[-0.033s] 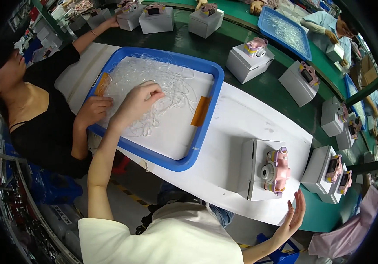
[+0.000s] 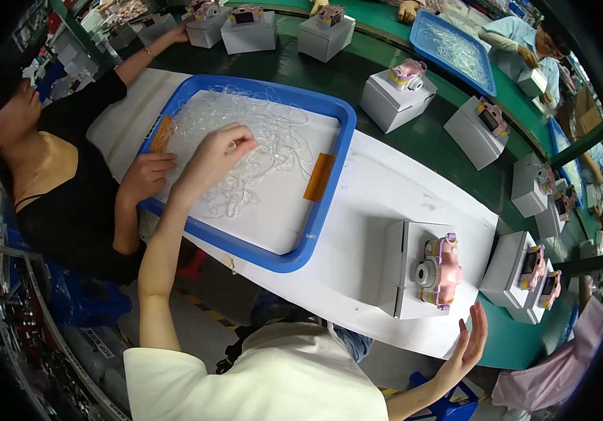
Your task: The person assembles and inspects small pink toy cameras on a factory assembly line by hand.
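Observation:
Over the blue tray [image 2: 294,261] is my left hand [image 2: 218,156], its thumb and fingertips pinched together. Whatever sits in that pinch, if anything, is too small to make out. A tangled heap of thin clear cords [image 2: 245,126] lies in the tray, below and around the hand. My right hand [image 2: 468,340] is held with fingers stretched, empty, at the table's right end. Just beyond it stands a white box [image 2: 403,284] with a pink toy camera [image 2: 443,274] on top, its round lens toward the left. The hand does not appear to grip either one.
At my left a co-worker in black rests one hand [image 2: 148,175] by the tray's rim and reaches toward the boxes behind. Along the green conveyor [image 2: 322,88] stand several white boxes with pink cameras. Another blue tray [image 2: 487,88] and more workers are across it.
My left hand has shifted slightly left over the cords, still pinched. The co-worker's near hand has moved a little left. My right hand stays put.

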The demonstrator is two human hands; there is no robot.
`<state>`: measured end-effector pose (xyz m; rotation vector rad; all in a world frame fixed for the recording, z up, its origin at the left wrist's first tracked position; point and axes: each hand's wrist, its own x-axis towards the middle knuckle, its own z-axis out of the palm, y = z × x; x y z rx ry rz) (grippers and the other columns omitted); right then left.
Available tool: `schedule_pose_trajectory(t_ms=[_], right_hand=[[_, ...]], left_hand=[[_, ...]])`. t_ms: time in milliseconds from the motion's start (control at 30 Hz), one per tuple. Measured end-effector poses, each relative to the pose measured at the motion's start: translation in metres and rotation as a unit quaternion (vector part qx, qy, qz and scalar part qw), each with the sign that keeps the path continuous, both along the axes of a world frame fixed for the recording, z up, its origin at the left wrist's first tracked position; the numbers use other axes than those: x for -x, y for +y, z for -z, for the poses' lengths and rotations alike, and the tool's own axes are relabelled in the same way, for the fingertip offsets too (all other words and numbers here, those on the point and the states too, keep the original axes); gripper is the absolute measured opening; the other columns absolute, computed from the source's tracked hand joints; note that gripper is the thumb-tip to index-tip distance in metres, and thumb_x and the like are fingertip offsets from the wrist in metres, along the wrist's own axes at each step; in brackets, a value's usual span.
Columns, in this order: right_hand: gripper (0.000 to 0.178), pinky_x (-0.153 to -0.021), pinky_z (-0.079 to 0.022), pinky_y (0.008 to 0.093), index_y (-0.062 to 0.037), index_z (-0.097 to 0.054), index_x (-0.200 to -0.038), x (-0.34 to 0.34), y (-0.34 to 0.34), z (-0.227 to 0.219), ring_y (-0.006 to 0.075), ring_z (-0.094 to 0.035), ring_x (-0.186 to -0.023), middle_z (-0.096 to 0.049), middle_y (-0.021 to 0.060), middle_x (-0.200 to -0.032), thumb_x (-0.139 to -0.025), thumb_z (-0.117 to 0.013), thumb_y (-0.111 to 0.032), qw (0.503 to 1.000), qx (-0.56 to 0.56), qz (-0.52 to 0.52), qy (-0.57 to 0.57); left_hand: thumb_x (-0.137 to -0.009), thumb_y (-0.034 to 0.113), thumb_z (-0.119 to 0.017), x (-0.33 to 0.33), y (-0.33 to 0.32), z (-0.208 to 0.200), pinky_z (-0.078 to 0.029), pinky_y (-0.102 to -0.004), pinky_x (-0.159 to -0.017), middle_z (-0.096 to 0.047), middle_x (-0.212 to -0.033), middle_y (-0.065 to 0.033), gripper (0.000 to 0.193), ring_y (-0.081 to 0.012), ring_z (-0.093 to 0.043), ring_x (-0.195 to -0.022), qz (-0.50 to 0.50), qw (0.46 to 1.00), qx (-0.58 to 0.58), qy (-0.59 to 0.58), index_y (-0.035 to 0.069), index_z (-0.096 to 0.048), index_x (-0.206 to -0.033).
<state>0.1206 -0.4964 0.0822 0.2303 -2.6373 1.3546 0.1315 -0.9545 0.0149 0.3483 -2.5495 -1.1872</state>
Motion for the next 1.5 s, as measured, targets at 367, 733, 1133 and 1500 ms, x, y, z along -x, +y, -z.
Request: schedule_pose_trajectory(t_ms=[367, 733, 1133, 1500], right_hand=[[0.032, -0.088, -0.042, 0.0379, -0.0033, -0.050, -0.113, -0.017, -0.018, 0.001, 0.0263, -0.047, -0.109, -0.050, 0.0145, -0.117, -0.088, -0.044, -0.023, 0.994, 0.091, 0.051, 0.026], [0.041, -0.073, -0.042, 0.0281, -0.0010, -0.051, -0.103, -0.023, -0.170, 0.004, 0.0207, -0.053, -0.088, -0.055, 0.0149, -0.104, -0.075, -0.064, -0.028, 0.938, -0.003, -0.342, -0.047], [0.013, -0.051, -0.035, 0.0232, -0.0004, -0.054, -0.065, -0.033, -0.155, 0.013, 0.0139, -0.037, -0.044, -0.054, 0.0044, -0.057, -0.076, -0.057, -0.006, 0.886, 0.213, -0.261, -0.318], [0.031, -0.050, -0.032, 0.0308, -0.0172, -0.034, -0.052, -0.029, -0.093, 0.007, 0.0085, -0.021, -0.038, -0.025, -0.0080, -0.038, -0.080, -0.044, -0.026, 0.683, 0.694, -0.173, -0.149]], left_hand=[[-0.088, 0.011, -0.041, -0.005, 0.011, -0.039, -0.041, -0.0230, -0.070, -0.048, -0.067, -0.0035, 0.012, -0.0106, -0.046, -0.064, 0.014, 0.955, -0.267, 0.129, 0.006, -0.047, -0.079], [-0.069, -0.002, -0.058, -0.048, 0.122, -0.030, -0.038, -0.0250, -0.047, -0.047, -0.068, -0.0022, 0.018, -0.0131, -0.042, -0.051, 0.343, 0.915, -0.076, 0.199, 0.004, -0.053, -0.084], [-0.072, 0.000, -0.056, -0.030, 0.111, 0.006, -0.032, -0.0241, -0.045, -0.042, -0.060, -0.0040, 0.006, -0.0139, -0.038, -0.051, 0.453, 0.749, -0.482, -0.029, 0.003, -0.051, -0.069], [-0.073, 0.013, -0.046, -0.031, 0.084, 0.040, -0.025, -0.0260, -0.050, -0.038, -0.058, -0.0034, 0.019, -0.0118, -0.025, -0.046, 0.389, 0.387, -0.832, 0.083, 0.010, -0.039, -0.056]])
